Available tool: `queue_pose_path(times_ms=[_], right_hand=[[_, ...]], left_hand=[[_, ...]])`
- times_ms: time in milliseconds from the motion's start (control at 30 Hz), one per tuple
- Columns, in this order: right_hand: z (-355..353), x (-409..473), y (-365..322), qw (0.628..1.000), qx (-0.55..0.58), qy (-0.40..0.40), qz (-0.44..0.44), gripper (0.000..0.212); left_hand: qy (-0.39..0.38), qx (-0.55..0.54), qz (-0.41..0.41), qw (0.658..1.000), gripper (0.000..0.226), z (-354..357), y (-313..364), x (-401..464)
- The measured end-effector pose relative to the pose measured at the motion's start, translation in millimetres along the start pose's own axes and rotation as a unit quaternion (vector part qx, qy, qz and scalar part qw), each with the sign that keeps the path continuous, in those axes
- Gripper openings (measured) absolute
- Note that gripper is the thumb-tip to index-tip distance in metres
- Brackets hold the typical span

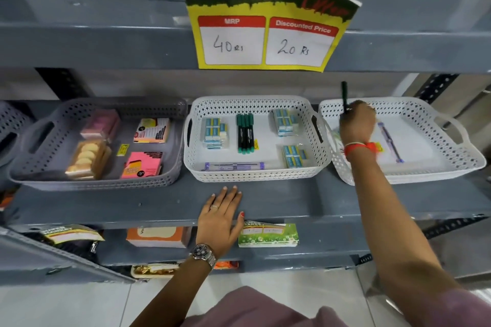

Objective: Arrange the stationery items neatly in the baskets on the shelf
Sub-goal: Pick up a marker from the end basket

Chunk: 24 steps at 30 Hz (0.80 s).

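Three baskets stand on the grey shelf (265, 202). The middle white basket (255, 174) holds several green markers (245, 133) side by side, eraser packs (214, 132) and a long clear pen pack (233, 166) along its front. My right hand (357, 122) hovers over the right white basket (425, 170) and grips a green marker (344, 97) that sticks upright out of my fist. A purple pen (390, 145) lies in that basket. My left hand (221, 216) rests flat on the shelf's front edge, fingers spread, holding nothing.
The grey basket (93, 183) on the left holds sticky-note pads (142, 164) and packs of round items (85, 159). A yellow price sign (263, 21) hangs from the shelf above. Lower shelves carry boxes and labels (267, 233).
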State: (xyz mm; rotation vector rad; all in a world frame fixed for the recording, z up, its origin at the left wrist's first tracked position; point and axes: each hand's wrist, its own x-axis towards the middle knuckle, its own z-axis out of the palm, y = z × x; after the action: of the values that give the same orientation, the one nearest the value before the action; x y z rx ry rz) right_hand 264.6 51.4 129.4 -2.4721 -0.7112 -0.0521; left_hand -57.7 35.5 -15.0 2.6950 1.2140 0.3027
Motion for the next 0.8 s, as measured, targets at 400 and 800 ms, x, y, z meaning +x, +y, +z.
queue_pose_path(times_ms=[400,800], right_hand=[[99,-72,-104,0.978,0.050,-0.201,-0.015,0.030],[111,-75,-96,0.973,0.059,-0.210,-0.072,0.025]], left_hand=[[-0.039,-0.012,0.019,0.999,0.063,-16,-23,-6],[-0.023,0.017,0.031,0.999,0.051,-10,-23,-5]])
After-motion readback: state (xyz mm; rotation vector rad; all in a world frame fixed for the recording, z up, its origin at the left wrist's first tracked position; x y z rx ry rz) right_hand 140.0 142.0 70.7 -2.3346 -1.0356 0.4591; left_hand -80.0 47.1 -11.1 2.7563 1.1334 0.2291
